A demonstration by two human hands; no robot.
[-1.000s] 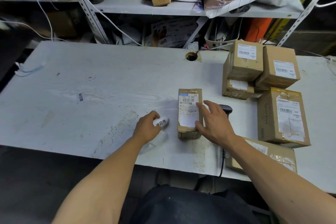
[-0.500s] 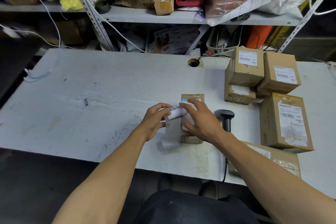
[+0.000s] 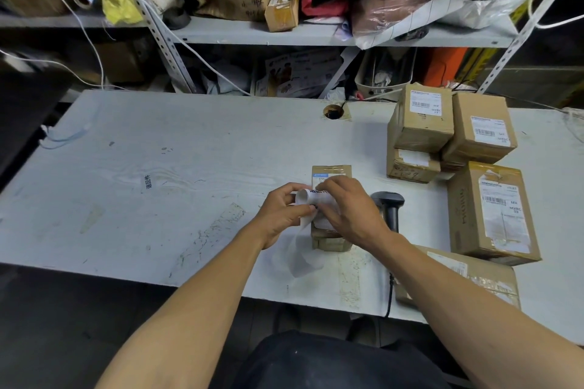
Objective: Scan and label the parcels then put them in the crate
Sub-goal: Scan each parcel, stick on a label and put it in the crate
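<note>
A small brown parcel (image 3: 331,172) with a white shipping label lies flat at the middle of the white table (image 3: 189,167). Just above it, my left hand (image 3: 279,215) grips a small white roll of printed stickers (image 3: 308,197). My right hand (image 3: 349,211) pinches at the roll's right end, covering most of the parcel. A strip of clear backing (image 3: 305,254) hangs from the roll toward the table's front edge. A black handheld scanner (image 3: 389,207) lies right of the parcel, its cable running off the front edge.
Several labelled brown parcels (image 3: 423,117) are stacked at the right of the table, with a large one (image 3: 491,211) in front and another (image 3: 467,275) at the front edge. A single sticker (image 3: 148,181) lies on the table's left. Cluttered shelves (image 3: 284,31) stand behind. No crate is visible.
My left hand lifted the sticker roll from the table and brought it over the parcel. My right hand left the parcel's top and took the roll's end; backing now trails down.
</note>
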